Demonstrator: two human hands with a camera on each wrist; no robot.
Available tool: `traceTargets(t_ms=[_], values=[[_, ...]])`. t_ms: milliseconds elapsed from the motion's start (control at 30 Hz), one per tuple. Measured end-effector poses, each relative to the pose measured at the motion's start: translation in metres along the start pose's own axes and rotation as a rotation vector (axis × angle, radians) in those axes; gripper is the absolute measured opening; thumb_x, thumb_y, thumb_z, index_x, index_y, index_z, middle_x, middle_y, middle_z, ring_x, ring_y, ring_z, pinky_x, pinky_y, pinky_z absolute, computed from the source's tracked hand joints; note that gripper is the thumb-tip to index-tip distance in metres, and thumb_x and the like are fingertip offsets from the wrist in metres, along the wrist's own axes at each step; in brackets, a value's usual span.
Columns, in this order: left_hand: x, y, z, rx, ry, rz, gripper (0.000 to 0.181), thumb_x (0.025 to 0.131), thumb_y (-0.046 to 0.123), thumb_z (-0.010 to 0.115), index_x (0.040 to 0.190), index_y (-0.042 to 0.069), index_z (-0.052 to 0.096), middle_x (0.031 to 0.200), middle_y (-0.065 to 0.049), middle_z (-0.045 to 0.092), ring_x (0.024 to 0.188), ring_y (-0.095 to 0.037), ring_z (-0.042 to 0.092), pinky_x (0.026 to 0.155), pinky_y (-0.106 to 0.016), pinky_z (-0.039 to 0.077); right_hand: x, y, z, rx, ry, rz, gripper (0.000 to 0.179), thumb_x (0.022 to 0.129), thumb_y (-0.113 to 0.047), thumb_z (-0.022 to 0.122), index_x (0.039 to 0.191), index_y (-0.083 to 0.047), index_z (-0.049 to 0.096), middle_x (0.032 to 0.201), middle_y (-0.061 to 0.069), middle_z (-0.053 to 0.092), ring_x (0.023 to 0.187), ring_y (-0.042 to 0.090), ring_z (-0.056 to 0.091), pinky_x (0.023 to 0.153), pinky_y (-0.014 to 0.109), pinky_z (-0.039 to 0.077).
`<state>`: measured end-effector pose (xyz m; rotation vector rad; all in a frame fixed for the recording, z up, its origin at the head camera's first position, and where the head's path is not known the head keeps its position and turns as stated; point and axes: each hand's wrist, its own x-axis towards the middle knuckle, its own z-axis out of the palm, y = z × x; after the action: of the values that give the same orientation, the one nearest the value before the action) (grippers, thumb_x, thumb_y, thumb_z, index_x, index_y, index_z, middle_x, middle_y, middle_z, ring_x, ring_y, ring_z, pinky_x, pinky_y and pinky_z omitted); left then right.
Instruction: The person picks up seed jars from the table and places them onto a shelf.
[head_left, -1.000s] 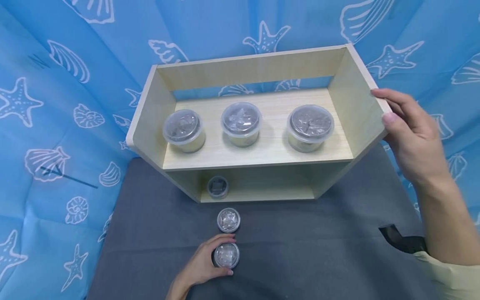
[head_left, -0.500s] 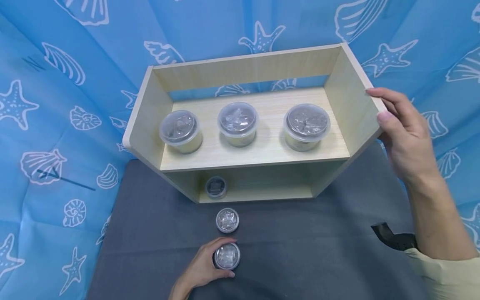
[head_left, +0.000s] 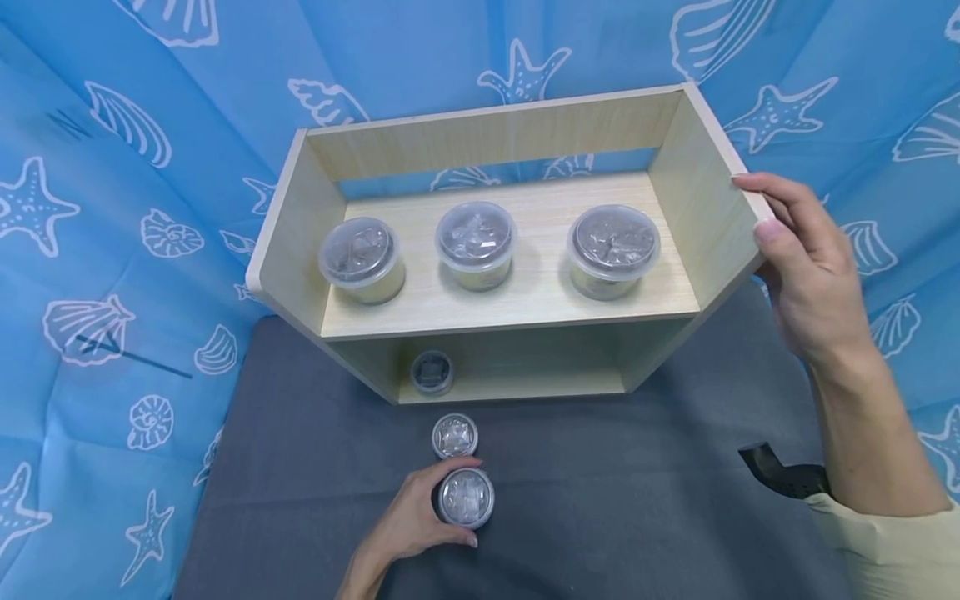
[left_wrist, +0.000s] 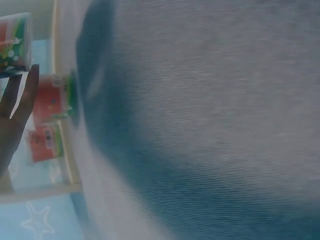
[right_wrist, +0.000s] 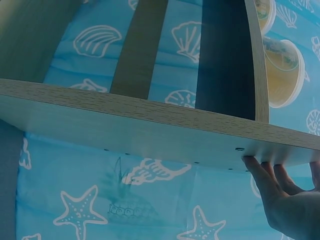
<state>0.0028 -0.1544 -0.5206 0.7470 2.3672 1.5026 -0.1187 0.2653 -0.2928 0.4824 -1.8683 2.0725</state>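
My left hand (head_left: 416, 512) grips a small round tub (head_left: 467, 498) by its sides, thumb and fingers curled round it. In the left wrist view this tub (left_wrist: 16, 45) shows a red and green label and hangs above the grey cloth. Just beyond it a second small tub (head_left: 454, 436) stands on the cloth, and a third small tub (head_left: 432, 372) sits at the left of the lower shelf. My right hand (head_left: 813, 271) holds the front edge of the right side panel of the wooden shelf unit (head_left: 592, 312). In the right wrist view its fingers (right_wrist: 265, 175) press the panel's outer face.
Three larger lidded tubs, a left one (head_left: 362, 260), a middle one (head_left: 476, 246) and a right one (head_left: 613, 252), stand on the upper shelf. A blue curtain (head_left: 150, 333) with shell prints hangs behind and beside the table. Dark grey cloth (head_left: 600, 483) covers the table.
My left hand has raised the small tub off the cloth and shifted slightly forward and right with it. The right hand keeps its hold on the side panel.
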Motion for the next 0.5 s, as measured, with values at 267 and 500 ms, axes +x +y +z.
traceTargets(t_ms=[267, 500], values=[[0.019, 0.015, -0.009, 0.03, 0.032, 0.107, 0.088, 0.056, 0.031, 0.097, 0.134, 0.015, 0.06, 0.128, 0.0, 0.065, 0.118, -0.018, 0.06, 0.1, -0.034, 0.044, 0.0, 0.0, 0.001, 0.001, -0.002, 0.004, 0.041, 0.101, -0.004, 0.047, 0.141, 0.001, 0.05, 0.146, 0.021, 0.041, 0.117, 0.033, 0.044, 0.086, 0.026, 0.045], [0.043, 0.048, -0.023, -0.017, 0.045, 0.157, 0.084, 0.057, 0.014, 0.097, 0.131, 0.003, 0.06, 0.123, -0.007, 0.063, 0.113, -0.021, 0.059, 0.095, -0.035, 0.047, 0.001, 0.002, 0.001, 0.011, 0.008, -0.011, 0.04, 0.101, -0.004, 0.048, 0.14, 0.001, 0.051, 0.144, 0.021, 0.043, 0.115, 0.032, 0.046, 0.085, 0.027, 0.045]])
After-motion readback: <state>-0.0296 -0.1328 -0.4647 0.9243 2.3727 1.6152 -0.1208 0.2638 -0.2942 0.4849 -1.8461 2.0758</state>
